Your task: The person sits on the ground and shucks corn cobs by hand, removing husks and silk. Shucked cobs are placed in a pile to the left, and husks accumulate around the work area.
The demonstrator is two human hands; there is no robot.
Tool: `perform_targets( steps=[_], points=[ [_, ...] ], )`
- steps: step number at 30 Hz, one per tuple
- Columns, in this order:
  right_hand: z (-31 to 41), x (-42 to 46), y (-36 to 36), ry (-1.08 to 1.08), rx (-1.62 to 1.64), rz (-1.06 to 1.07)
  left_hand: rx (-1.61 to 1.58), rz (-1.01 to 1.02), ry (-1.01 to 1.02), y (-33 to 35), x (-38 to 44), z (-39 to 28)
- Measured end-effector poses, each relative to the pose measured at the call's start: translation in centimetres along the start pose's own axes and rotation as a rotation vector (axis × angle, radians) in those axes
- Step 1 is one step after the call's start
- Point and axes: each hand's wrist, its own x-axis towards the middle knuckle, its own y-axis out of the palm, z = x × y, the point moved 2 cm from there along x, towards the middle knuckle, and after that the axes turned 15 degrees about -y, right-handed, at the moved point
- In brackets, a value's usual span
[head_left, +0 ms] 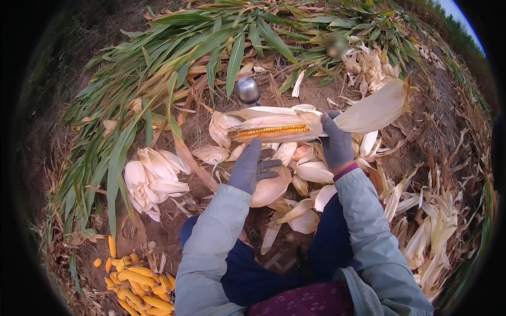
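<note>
A partly husked ear of corn lies crosswise in front of me, its yellow kernels bared along one strip between pale dry husks. My right hand, in a grey knit glove, grips the ear at its right end, where a broad husk leaf flares out to the right. Just below the ear's left part is my left hand, gloved alike, with its fingers spread and nothing held. Its upper fingertip is close to the ear's lower edge; whether it touches cannot be told. Loose husks lie on the ground beneath both hands.
A metal flask stands just beyond the ear. Cut green corn stalks curve around the far and left sides. Husked yellow cobs are heaped at lower left. Discarded husks lie left and right on bare soil.
</note>
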Motion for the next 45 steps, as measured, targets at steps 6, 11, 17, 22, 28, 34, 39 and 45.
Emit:
perform_targets(
  steps=[6, 11, 17, 22, 28, 34, 39, 45],
  points=[
    [-1.8, -2.6, 1.9, 0.203, -0.087, 0.101, -0.563, 0.234, 0.115, 0.6, 2.1, 0.6],
    [-2.9, -2.0, 1.6, 0.221, -0.05, 0.037, -0.543, 0.209, 0.066, 0.2, 1.8, 0.9],
    [-0.4, 1.3, -2.8, 0.044, -0.172, -0.195, -0.247, 0.096, 0.127, 0.2, 0.5, 0.7],
    [5.0, 1.6, -8.6, -0.078, -0.225, -0.309, -0.334, 0.15, 0.032, -1.1, 0.1, 0.6],
    [14.3, -4.2, -33.6, -0.213, -0.116, -0.727, -0.44, 0.152, 0.042, -2.0, -0.1, -0.4],
    [20.3, -16.6, -47.8, -0.248, 0.031, -1.183, -0.396, 0.089, 0.179, -1.0, -1.3, -1.0],
    [13.5, -19.5, -44.6, -0.077, -0.038, -0.813, -0.322, 0.106, 0.203, -1.2, -0.4, -0.5],
    [9.2, -5.6, -15.0, 0.202, -0.35, -0.08, -0.228, 0.156, 0.165, -0.7, -0.6, -0.4]
  ],
)
